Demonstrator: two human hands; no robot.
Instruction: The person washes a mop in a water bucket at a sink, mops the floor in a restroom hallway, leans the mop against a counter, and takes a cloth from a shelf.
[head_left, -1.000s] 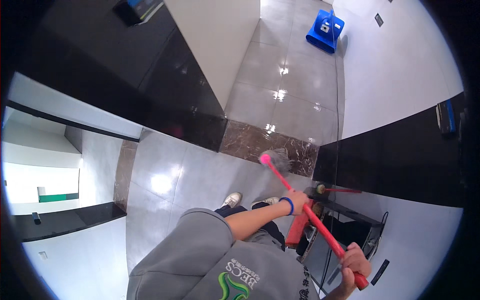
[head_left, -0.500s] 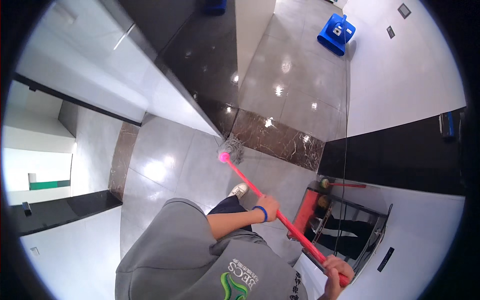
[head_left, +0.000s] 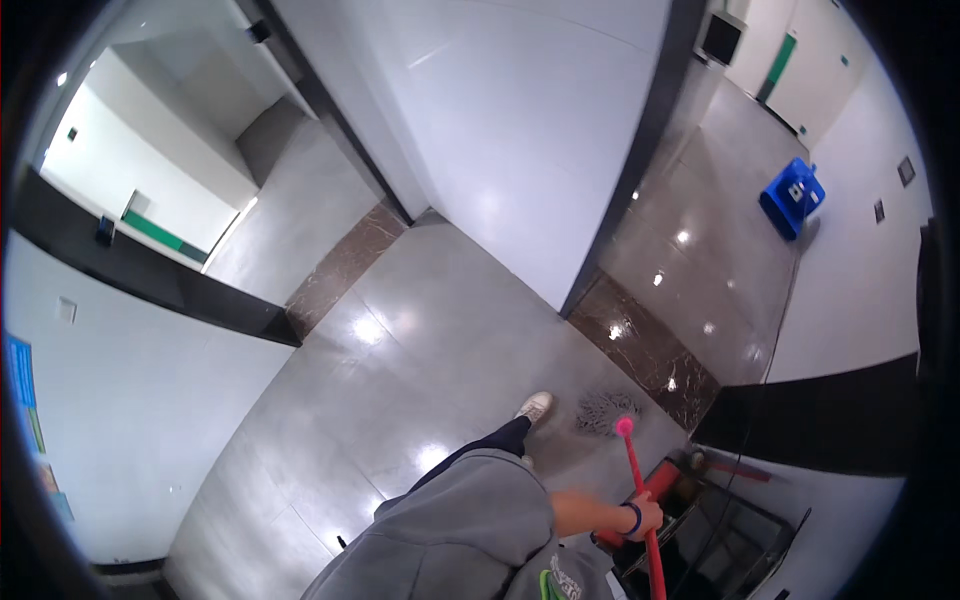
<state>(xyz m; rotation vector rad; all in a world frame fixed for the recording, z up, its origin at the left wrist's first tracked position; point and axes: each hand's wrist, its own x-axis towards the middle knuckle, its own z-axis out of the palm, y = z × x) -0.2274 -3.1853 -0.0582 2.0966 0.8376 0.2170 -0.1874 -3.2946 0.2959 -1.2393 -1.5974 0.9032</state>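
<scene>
My left hand (head_left: 648,515), with a blue band at its wrist, is closed round the red handle of a mop (head_left: 637,462). A bright pink joint (head_left: 625,427) links the handle to a grey string mop head (head_left: 603,411), which is spread on the grey tiled floor. The mop head lies to the right of my light shoe (head_left: 536,405) and near the brown marbled threshold strip (head_left: 640,345). The handle's lower end runs out of the picture at the bottom edge. My right hand is not in view.
A dark-framed cart (head_left: 720,530) with a red part stands close at my right. A blue boxy machine (head_left: 793,198) stands by the far right wall, its cable along the floor. A white wall (head_left: 530,140) ends in a dark-edged corner. Shiny floor tiles (head_left: 430,290) stretch left.
The mop head has moved away from the wall corner and the threshold, nearer the cart. My view has swung, bringing more floor at left into sight. My right hand has left the picture.
</scene>
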